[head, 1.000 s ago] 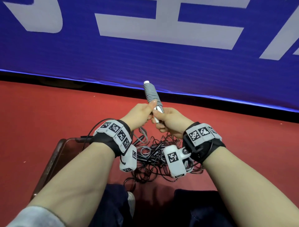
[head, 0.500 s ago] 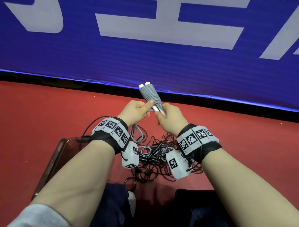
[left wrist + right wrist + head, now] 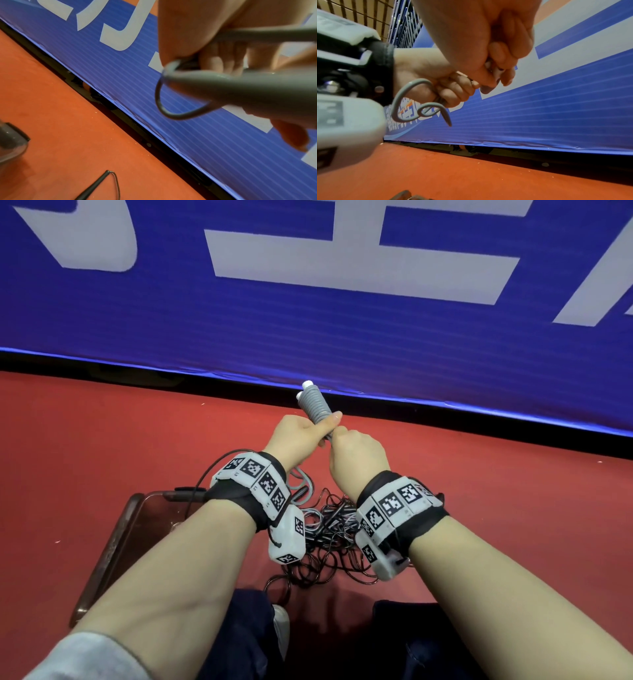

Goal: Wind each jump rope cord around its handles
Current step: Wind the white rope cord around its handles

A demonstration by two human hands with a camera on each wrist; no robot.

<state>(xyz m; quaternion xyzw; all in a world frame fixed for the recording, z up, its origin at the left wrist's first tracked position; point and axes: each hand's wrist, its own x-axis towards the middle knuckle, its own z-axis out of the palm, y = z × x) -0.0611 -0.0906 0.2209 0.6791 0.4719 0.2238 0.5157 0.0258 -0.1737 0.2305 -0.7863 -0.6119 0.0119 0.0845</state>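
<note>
Two grey ribbed jump rope handles stand side by side, tips pointing up and away from me. My left hand grips them from the left, thumb across the ribs. My right hand is curled round their lower ends just below. The grey cord hangs in loose loops under my left wrist. In the right wrist view the grey cord curls out of the left fist. It runs blurred and close across the left wrist view as well. What the right fingers pinch is mostly hidden.
A tangle of black jump rope cords lies on the red floor under my wrists. A brown tray sits at the left. A black handle lies on the floor. A blue banner wall stands close ahead.
A second grey handle has come up beside the first, so both are now held together. My right wrist has rolled and shifted left, closer to the left hand.
</note>
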